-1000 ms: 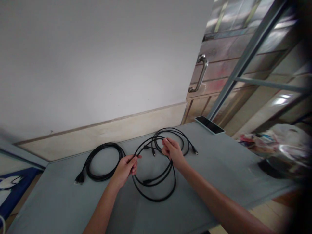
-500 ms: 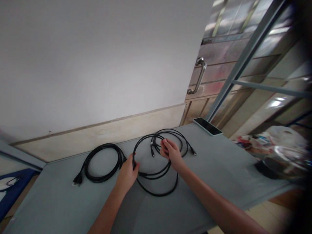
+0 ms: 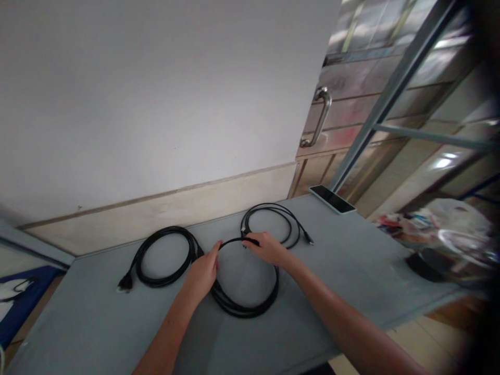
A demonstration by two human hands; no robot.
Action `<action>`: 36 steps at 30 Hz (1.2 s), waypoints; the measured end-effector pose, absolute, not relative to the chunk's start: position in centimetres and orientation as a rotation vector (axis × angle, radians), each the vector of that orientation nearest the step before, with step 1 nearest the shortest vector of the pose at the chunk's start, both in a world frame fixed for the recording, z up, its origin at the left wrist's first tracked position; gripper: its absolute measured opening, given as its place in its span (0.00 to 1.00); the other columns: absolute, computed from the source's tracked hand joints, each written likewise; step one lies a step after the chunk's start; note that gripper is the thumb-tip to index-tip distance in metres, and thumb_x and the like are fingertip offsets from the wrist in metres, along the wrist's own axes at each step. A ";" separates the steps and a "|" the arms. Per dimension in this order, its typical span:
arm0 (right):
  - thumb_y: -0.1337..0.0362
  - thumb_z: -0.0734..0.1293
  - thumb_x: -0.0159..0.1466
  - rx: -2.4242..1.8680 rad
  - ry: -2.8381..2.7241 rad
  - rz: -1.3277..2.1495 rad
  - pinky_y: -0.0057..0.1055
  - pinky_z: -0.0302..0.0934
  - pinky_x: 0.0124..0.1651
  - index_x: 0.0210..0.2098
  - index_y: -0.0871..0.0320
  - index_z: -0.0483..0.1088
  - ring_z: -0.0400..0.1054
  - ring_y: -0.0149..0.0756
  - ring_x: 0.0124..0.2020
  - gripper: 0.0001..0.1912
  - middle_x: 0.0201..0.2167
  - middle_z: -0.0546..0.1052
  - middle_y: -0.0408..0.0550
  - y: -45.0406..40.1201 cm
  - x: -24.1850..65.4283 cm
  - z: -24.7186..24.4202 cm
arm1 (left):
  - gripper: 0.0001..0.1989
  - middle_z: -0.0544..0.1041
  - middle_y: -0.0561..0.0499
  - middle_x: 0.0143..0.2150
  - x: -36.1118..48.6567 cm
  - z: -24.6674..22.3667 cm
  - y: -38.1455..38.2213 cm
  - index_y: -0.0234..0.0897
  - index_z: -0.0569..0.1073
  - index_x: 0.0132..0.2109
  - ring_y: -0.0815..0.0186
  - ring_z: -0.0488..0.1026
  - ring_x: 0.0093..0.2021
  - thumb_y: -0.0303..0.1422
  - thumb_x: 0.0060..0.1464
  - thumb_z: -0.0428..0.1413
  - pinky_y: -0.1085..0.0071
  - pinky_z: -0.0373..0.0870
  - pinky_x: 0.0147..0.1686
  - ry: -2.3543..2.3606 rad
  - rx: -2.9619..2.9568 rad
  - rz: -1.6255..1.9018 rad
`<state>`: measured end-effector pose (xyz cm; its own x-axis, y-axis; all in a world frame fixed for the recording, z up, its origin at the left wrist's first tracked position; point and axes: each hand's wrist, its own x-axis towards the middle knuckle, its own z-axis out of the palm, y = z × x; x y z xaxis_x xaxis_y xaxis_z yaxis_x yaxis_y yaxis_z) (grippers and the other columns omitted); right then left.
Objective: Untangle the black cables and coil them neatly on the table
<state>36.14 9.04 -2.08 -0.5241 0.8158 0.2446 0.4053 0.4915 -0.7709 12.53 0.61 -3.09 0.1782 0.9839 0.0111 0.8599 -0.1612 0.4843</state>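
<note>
At the far left, a blue-and-white printed sheet (image 3: 19, 297) lies below the edge of the grey tabletop (image 3: 78, 317). On that tabletop sits a neat coiled black cable (image 3: 164, 256), its plug (image 3: 125, 284) pointing toward the near left corner. The left hand (image 3: 202, 272) is just beside this coil, with its fingers (image 3: 216, 254) curled and pinching one end of the arc of a thinner middle black cable (image 3: 242, 307). That cable stands out most: a glossy, rounded loop at the table's centre, its strands gathered into a thick bundle resting on the tabletop near the person, while a single strand rises between the hands. The right hand (image 3: 267, 249) grips the other end of that arc, its fingers (image 3: 250, 242) closed around the strand. Behind it lies a looser black cable coil (image 3: 273, 211), with a small connector (image 3: 309, 239) at its right end; whether the hand touches this coil cannot be told. Farther right, a black-faced phone (image 3: 332, 199) lies at the table's back edge, and a dark round object (image 3: 425, 264) sits beyond, blurred.
</note>
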 end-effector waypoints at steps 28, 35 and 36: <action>0.50 0.59 0.64 -1.234 -1.673 1.177 0.26 0.47 0.18 0.23 0.56 0.62 0.54 0.27 0.12 0.20 0.12 0.60 0.37 9.7 36.2 -2.0 | 0.21 0.77 0.35 0.46 15.0 -3.7 0.4 0.29 0.65 0.57 0.53 0.76 0.48 0.36 0.60 0.51 0.65 0.69 0.46 2.154 1.916 0.357; 0.55 0.62 0.64 -1.464 -2.332 0.650 0.28 0.56 0.32 0.26 0.59 0.70 0.68 0.36 0.28 0.16 0.26 0.76 0.50 10.9 39.9 -0.9 | 0.23 0.77 0.38 0.46 15.1 -3.0 0.2 0.29 0.63 0.58 0.56 0.76 0.47 0.28 0.55 0.53 0.68 0.68 0.45 2.182 1.845 0.356; 0.54 0.63 0.64 -1.510 -2.374 0.695 0.28 0.56 0.32 0.28 0.59 0.71 0.70 0.36 0.30 0.15 0.28 0.77 0.51 10.8 40.7 -0.7 | 0.24 0.77 0.38 0.46 15.0 -2.9 0.2 0.29 0.62 0.59 0.56 0.76 0.47 0.28 0.55 0.53 0.68 0.68 0.45 2.172 1.838 0.369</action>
<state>40.69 10.79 -0.67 -0.4356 0.8988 -0.0483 0.7830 0.3519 -0.5130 15.03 0.17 -2.86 -0.1579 0.9866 -0.0419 0.9174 0.1622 0.3635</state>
